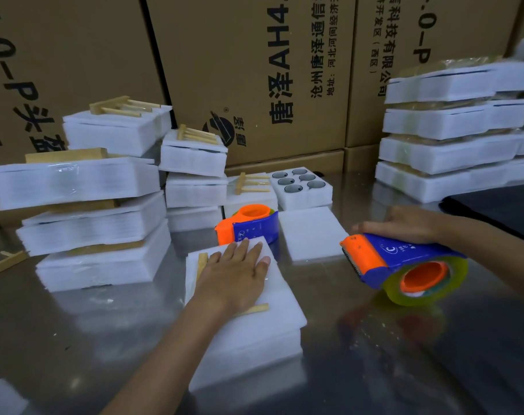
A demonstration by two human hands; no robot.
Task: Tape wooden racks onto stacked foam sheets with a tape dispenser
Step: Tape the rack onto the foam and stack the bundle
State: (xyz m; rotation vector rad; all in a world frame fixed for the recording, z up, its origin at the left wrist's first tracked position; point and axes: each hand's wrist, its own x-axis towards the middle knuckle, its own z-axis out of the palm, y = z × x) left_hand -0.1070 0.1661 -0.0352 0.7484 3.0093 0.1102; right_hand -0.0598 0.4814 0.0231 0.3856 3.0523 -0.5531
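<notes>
A stack of white foam sheets (254,339) lies on the steel table in front of me. A wooden rack (202,262) lies flat on top of it, mostly hidden under my left hand (233,280), which presses down with straight fingers. Only the rack's ends show, one at the upper left and one near my wrist. To the right, my right hand (404,224) grips a blue and orange tape dispenser (404,265) with a clear tape roll. It is held just above the table, apart from the stack, its toothed blade pointing left.
A second blue and orange tape dispenser (248,223) sits behind the stack. A single foam sheet (311,232) and a foam tray with round holes (302,187) lie beyond. Taped foam bundles with racks pile up at the left (84,211) and right (452,139). Cardboard boxes (254,70) wall the back.
</notes>
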